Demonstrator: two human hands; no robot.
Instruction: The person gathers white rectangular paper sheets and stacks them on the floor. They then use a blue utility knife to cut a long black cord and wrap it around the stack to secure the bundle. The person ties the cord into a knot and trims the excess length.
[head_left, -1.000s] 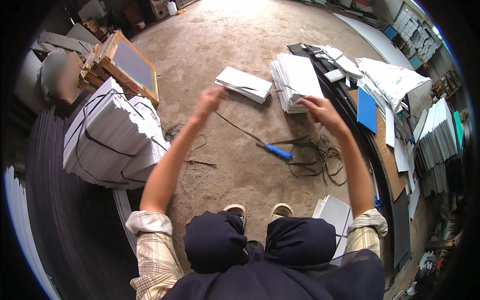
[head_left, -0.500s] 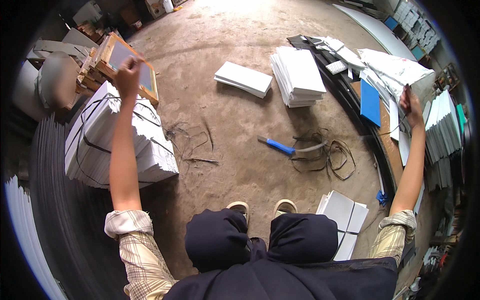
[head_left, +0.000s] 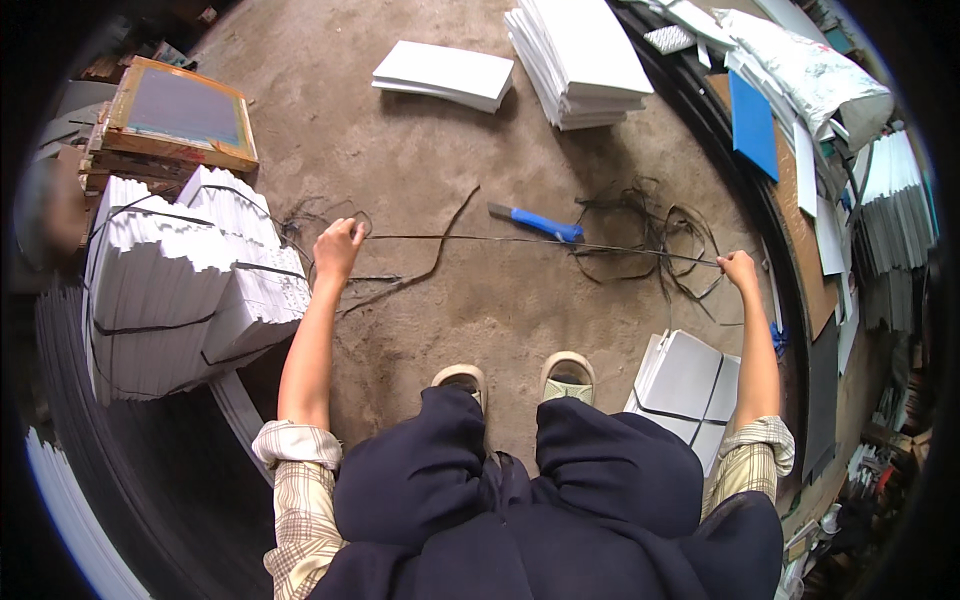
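A thin black strap (head_left: 480, 239) stretches almost straight across the floor area in front of me, between my hands. My left hand (head_left: 340, 245), closed in a pinch, holds its left end near the tied white stack. At the right, my right hand (head_left: 738, 268) grips the other end with closed fingers. Just beyond the strap lies a flat-bladed tool with a blue handle (head_left: 540, 222). A loose tangle of black strapping (head_left: 690, 235) lies near my right hand. Another dark strap piece (head_left: 440, 245) curves across the floor beside my left hand.
White stacks bound with black straps stand at left (head_left: 165, 270) and near my right knee (head_left: 685, 380). Ahead are a low white pile (head_left: 445, 72) and a taller one (head_left: 585, 60). A wooden frame (head_left: 180, 112) rests at far left; a blue panel (head_left: 752, 125) lies at right.
My hands have come down from being raised wide apart and are closer together. The strap now runs taut between them. My view has tilted nearer to the floor in front of me.
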